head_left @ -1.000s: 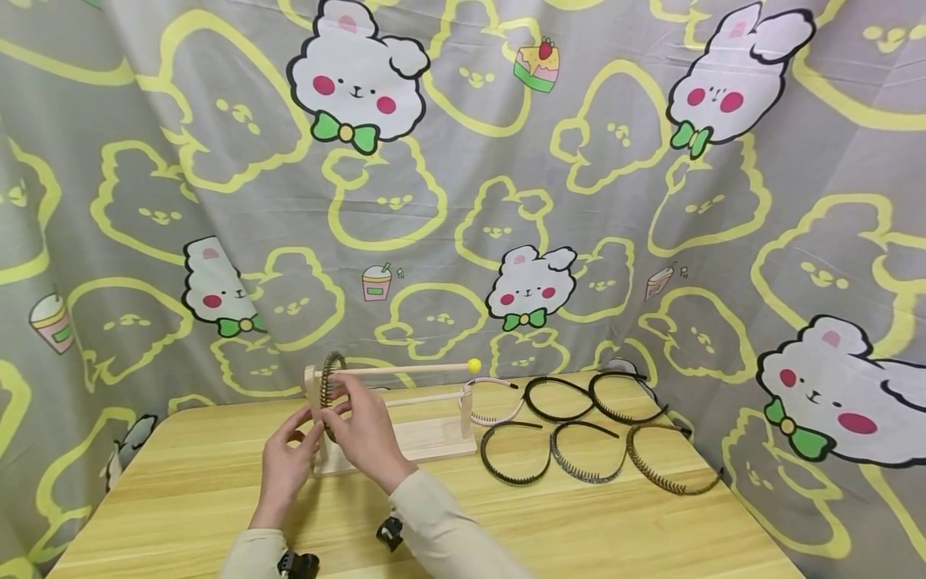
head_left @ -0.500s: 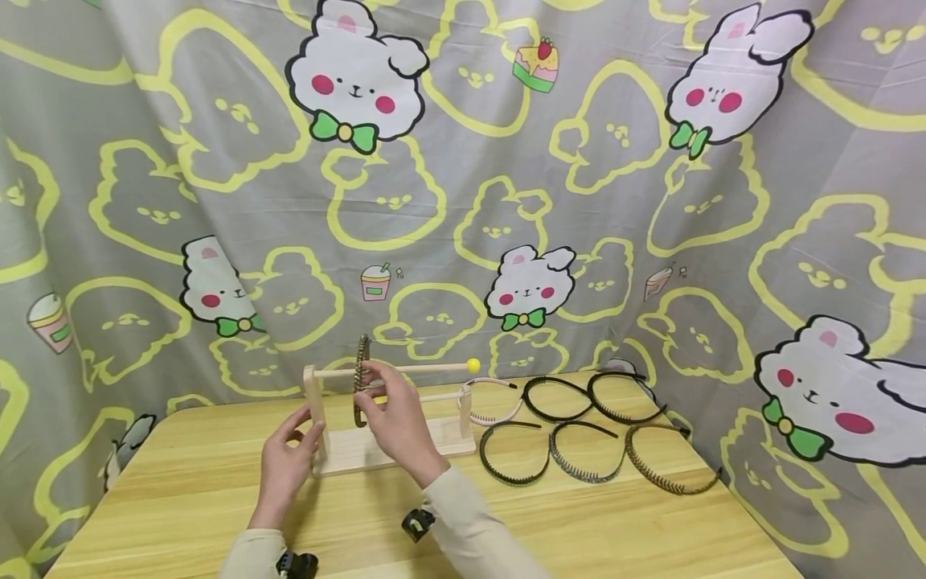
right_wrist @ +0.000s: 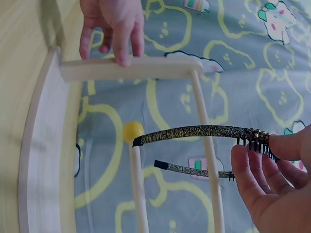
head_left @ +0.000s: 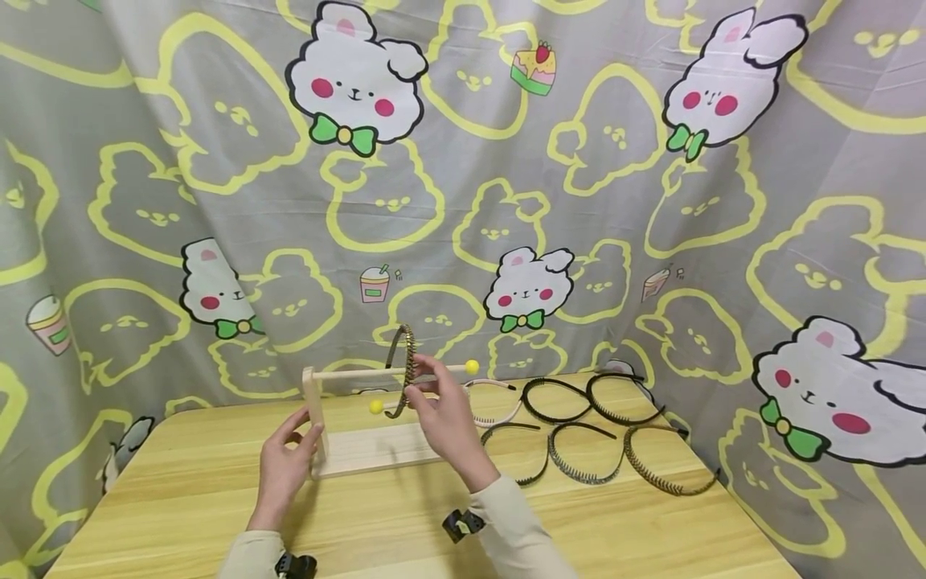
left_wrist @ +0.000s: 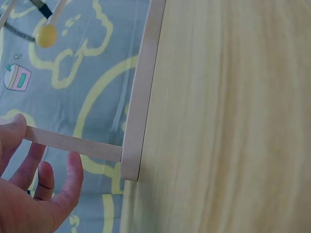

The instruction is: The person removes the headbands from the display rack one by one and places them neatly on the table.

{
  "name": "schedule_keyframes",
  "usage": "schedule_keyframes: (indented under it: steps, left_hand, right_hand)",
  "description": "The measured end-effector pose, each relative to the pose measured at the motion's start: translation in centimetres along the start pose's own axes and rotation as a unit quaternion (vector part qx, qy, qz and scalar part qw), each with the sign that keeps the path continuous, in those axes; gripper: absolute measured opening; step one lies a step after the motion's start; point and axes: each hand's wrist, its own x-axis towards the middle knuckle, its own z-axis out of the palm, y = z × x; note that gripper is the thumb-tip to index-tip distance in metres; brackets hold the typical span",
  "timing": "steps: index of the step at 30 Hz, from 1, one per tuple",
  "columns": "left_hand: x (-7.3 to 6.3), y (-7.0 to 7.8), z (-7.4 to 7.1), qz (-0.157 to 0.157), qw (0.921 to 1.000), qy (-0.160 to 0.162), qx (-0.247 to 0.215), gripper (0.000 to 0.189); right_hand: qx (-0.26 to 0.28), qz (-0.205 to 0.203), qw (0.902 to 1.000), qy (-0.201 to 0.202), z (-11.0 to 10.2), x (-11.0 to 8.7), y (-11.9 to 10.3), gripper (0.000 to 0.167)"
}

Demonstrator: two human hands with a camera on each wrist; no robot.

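My right hand [head_left: 450, 418] pinches a dark, gold-flecked toothed headband [head_left: 410, 354] by its middle, between thumb and fingers. The band stands on edge, and the stand's upper rod [head_left: 354, 375] passes between its two arms. In the right wrist view, one black tip of the headband [right_wrist: 194, 131] overlaps the yellow ball [right_wrist: 132, 131] at the lower rod's end. The left post of the wooden stand [head_left: 376, 450] is pinched by my left hand [head_left: 285, 462]. Seen from the left wrist, thumb and fingers lie on opposite sides of that post [left_wrist: 73, 143]. My right hand hides the stand's right post.
To the right, several headbands lie in two rows on the wooden table [head_left: 347, 531], among them a black one [head_left: 555, 419] and a brown one [head_left: 669, 485]. Another yellow ball [head_left: 472, 367] caps the upper rod's right end. A patterned curtain [head_left: 463, 161] hangs behind.
My right hand has carried the headband rightward along the upper rod, from beside the left post to past the rod's middle. My left hand has stayed at the post.
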Motion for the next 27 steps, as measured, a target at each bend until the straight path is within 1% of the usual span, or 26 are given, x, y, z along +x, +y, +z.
schedule_keyframes:
  steps: [10,19,23,27]
  left_hand:
    - [0.0,-0.1,0.0,0.002,0.9999,0.006,-0.008,0.044]
    - [-0.1,-0.1,-0.1,-0.001,0.9999,0.001,-0.016,0.046]
    - [-0.1,0.0,-0.1,0.002,0.9999,0.001,-0.015,0.046]
    - [-0.1,0.1,0.0,0.003,0.9999,0.002,-0.012,0.045]
  right_hand:
    - [0.020,0.004,0.9994,0.028,-4.2,-0.7,0.5,0.047]
    - [0.031,0.031,0.9973,0.059,-7.3,-1.9,1.1,0.051]
    - [0.038,0.034,0.9966,0.065,-8.6,-2.2,1.6,0.052]
    - [0.030,0.030,0.9964,0.073,-10.1,-2.4,1.8,0.051]
